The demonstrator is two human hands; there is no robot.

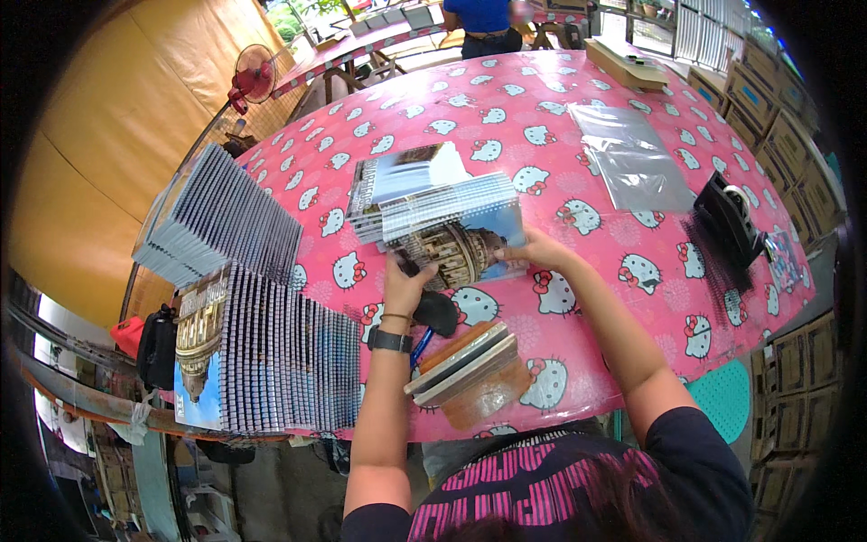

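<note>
A small bundle of spiral-bound notebooks [452, 248], with a domed stone building and blue sky on the cover, lies between my hands over the pink table. My left hand [408, 282] grips its near left corner, thumb on the cover. At the right edge, my right hand [542, 250] holds it with the fingers partly hidden. Just behind, partly covered by the bundle, sits another stack of notebooks [397, 181]. Close to my left wrist are a dark rounded object [437, 314] and a blue pen [421, 347].
Tall notebook stacks [271, 352] [221, 217] line the table's left side. Nearby lies a plastic-wrapped brown block [474, 375]. Clear plastic sleeves [628, 158] and a black tape dispenser [728, 221] are to the right. Beyond stand a red fan [255, 74], cardboard boxes [786, 135] and a person in blue [488, 23].
</note>
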